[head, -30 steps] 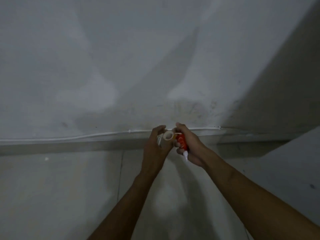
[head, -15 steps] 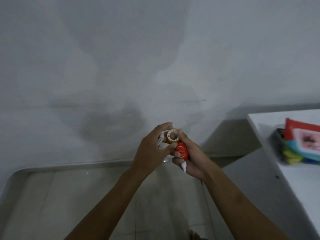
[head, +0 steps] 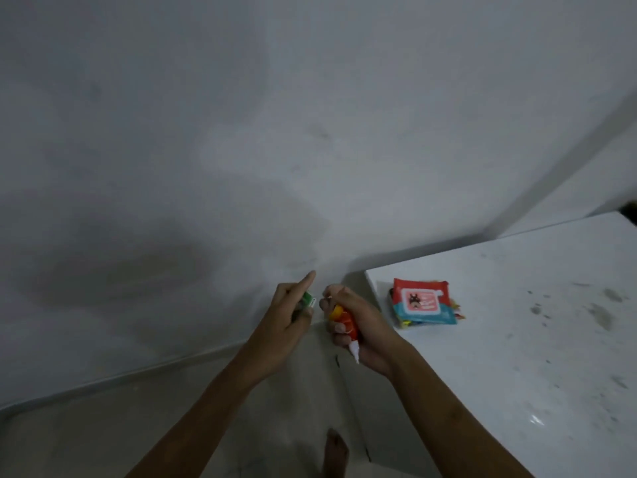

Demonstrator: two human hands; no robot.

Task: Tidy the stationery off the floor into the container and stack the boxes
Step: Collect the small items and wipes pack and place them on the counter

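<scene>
Stationery: one tube (head: 346,326) (right hand (head: 358,326)), one packet (head: 423,301)

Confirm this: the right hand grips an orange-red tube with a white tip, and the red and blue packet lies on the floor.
Not quite. The right hand does grip the orange-red tube, white tip downward, but the head view shows the red and blue packet lying on the white tabletop, not on the floor.

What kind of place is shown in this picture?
Probably a bare room indoors, perhaps in a home. A plain grey-white painted wall meets a pale tiled floor at a skirting line, and a white marble-like counter carries a red and teal soft packet.
</scene>
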